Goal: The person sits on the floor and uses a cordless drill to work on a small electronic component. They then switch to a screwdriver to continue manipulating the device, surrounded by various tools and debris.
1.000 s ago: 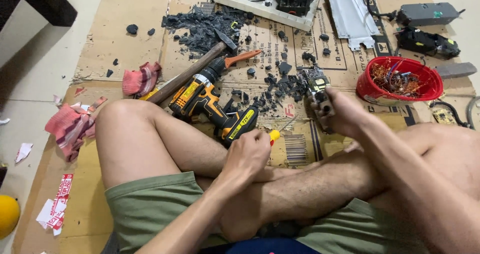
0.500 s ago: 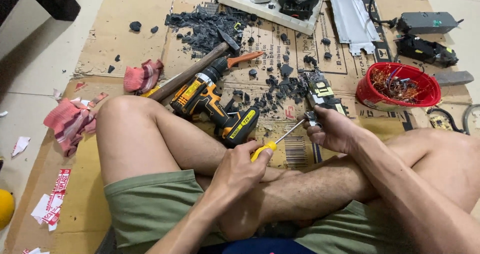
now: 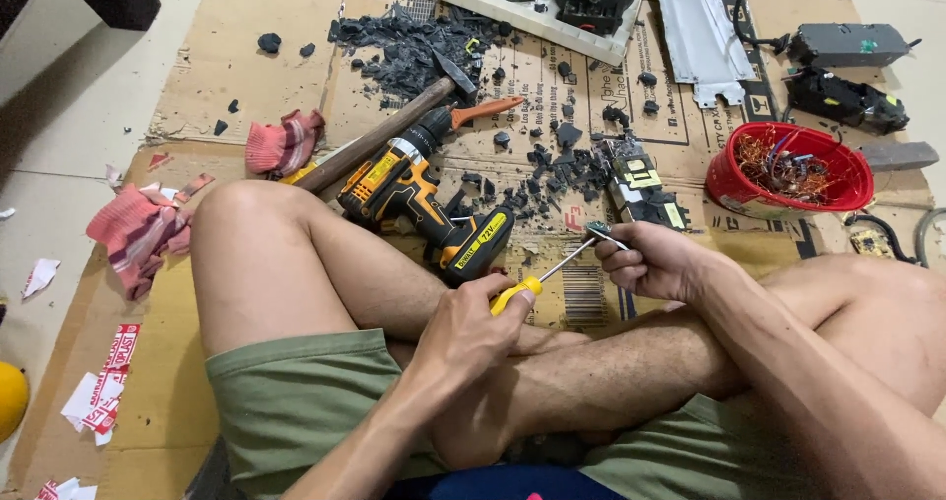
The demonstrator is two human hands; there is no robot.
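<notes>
Left hand (image 3: pixel 473 325) fisted round yellow screwdriver (image 3: pixel 537 278) handle, tip w/ small metal part (image 3: pixel 603 231) pinched in right hand (image 3: pixel 655 261), over crossed legs.

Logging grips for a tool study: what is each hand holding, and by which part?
The left hand grips a screwdriver by its yellow handle. The right hand pinches a small metal part at the screwdriver's tip; where exactly it is held is unclear.

A makeshift repair spot on a tiled home floor (image 3: pixel 59 126) — flattened cardboard (image 3: pixel 236 57) strewn with a cordless drill (image 3: pixel 419 200), hammer (image 3: pixel 379 131), black plastic debris (image 3: pixel 414 42) and a red bowl (image 3: pixel 788 170) of wire scraps.
</notes>
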